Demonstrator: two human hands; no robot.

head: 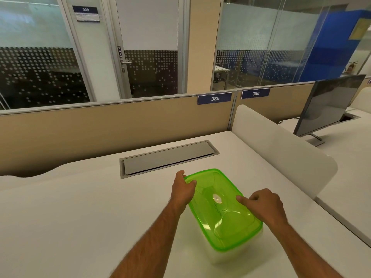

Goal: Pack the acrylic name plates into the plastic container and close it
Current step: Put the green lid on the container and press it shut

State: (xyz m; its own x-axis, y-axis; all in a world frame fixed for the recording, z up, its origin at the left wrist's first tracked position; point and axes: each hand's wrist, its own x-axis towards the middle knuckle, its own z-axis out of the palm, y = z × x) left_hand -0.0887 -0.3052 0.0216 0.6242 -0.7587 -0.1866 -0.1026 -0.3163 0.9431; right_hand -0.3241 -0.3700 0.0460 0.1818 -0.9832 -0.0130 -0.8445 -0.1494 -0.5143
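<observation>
The plastic container (237, 255) is sitting on the white desk (80, 217) directly between the two hands, its translucent green lid (222, 209) already lying over the mouth. The left hand (183, 190) is gripping the lid's far left corner, thumb on top and fingers curling round the rim, most likely pinning that end so the box is not sliding while the seal is being pressed home. The right hand (263, 205) is resting on the lid's right edge with its fingers curled in narrow and the fingertips (240, 198) bearing down on the green surface, holding nothing; this looks like pressing the rim onto the base. Whether the lid is fully snapped down all round is not something I can tell, since the near corner and the edge under the right hand are hard to read. No acrylic name plates are showing loose on the desk near either hand, and the cloudy walls are hiding what is inside, so packing is probably done and closing is the step in hand. Beyond the left hand a grey cable-tray flap (168, 158) is lying shut, well clear of the work
</observation>
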